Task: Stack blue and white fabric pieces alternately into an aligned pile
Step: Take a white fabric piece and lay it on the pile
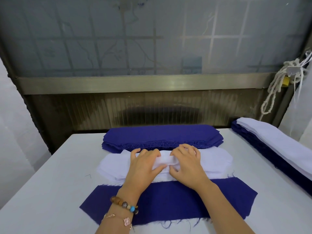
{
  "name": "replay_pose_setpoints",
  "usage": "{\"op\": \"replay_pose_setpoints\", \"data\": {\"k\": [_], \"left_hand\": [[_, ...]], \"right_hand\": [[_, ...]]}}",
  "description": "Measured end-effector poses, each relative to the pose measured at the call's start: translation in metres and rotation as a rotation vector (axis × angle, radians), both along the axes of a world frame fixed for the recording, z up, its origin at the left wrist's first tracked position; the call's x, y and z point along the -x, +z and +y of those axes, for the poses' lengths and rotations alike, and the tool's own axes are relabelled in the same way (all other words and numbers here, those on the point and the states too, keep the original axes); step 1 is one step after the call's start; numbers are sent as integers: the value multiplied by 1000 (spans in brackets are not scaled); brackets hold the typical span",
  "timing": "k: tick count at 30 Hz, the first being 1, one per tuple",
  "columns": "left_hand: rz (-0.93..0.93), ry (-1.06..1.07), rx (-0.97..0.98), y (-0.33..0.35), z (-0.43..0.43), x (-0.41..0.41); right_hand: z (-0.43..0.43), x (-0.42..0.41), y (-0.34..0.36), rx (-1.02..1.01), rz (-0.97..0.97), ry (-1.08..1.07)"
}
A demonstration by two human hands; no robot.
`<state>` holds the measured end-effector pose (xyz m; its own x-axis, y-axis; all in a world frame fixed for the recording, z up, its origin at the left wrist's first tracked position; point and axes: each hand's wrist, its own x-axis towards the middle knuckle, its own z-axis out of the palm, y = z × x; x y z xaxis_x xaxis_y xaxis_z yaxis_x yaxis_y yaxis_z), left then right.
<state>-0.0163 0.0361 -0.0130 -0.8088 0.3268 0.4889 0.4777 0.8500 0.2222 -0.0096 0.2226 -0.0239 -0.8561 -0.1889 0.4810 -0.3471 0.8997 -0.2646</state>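
Cloth is the whole matter here: thin, limp, light cut pieces with fraying edges, likely to sag and crease wherever they go unsupported. On the table [50,183], the white stack [114,164] lies crosswise in the middle, between the blue stack [160,135] at the far side and a single blue piece [168,198] spread flat at the near edge. The left hand [145,163], beaded bracelets [125,204] on its wrist, rests on the white stack with fingers curled, thumb and fingertips pinching up a ridge of the top white piece [166,160]. The right hand [187,163], just beside it, pinches the same ridge from the other side. The layers probably cling, so a pinch at the centre serves to peel one sheet free. Carrying it calls for holds nearer the two ends, to keep it flat and lay it edge to edge on the single blue piece. Far right, another pile [278,146], white layers over blue, lies along the table's edge.
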Motion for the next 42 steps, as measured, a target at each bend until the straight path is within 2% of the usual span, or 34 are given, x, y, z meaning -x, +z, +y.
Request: {"op": "replay_pose_setpoints", "data": {"k": [6,12,18,21,25,30,35,38,42], "left_hand": [[-41,163,-63,1,-33,11],[-34,234,-183,4,-49,13],[-203,313,-143,2,-64,15],[-190,353,-142,5,-67,15],[-135,473,-247,9,-69,12],[-147,612,-331,8,-75,11],[-250,610,-490,4,-79,12],[-228,613,-600,3,-79,11],[-184,603,-591,0,-80,12]], "right_hand": [[31,7,8,-27,-144,-211],[58,8,12,43,-209,-428],[78,7,8,119,-249,-645],[77,9,6,185,-259,-640],[77,11,6,356,-221,-575],[81,10,7,264,-266,-641],[84,8,8,335,-233,-743],[87,10,11,476,-162,-754],[90,9,14,699,-82,-739]]}}
